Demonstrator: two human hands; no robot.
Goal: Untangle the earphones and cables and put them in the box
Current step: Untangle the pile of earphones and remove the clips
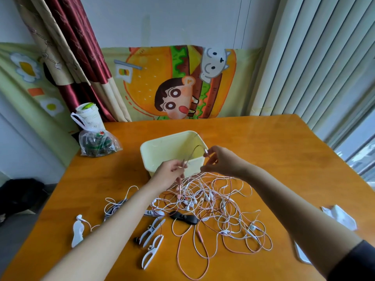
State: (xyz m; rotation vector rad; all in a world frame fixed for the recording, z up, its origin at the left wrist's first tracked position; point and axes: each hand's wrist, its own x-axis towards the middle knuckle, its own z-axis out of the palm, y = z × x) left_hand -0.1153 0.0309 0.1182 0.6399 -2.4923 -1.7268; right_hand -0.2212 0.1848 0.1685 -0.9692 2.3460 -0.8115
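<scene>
A tangled heap of white and pink earphone cables (219,207) lies on the wooden table (284,159), just in front of a pale yellow plastic box (158,151). My left hand (170,175) pinches a thin cable above the heap, in front of the box. My right hand (219,161) pinches the same cable's plug end near the box's right rim. The cable arcs between both hands over the box. Several more earphones (113,205) lie left of the heap, partly hidden by my left forearm.
Several white plastic clips (152,230) and a black clip (184,218) lie at the near side of the heap. A plastic bag (97,142) with a cup stands at the table's far left corner. White wrappers (341,216) lie near the right edge.
</scene>
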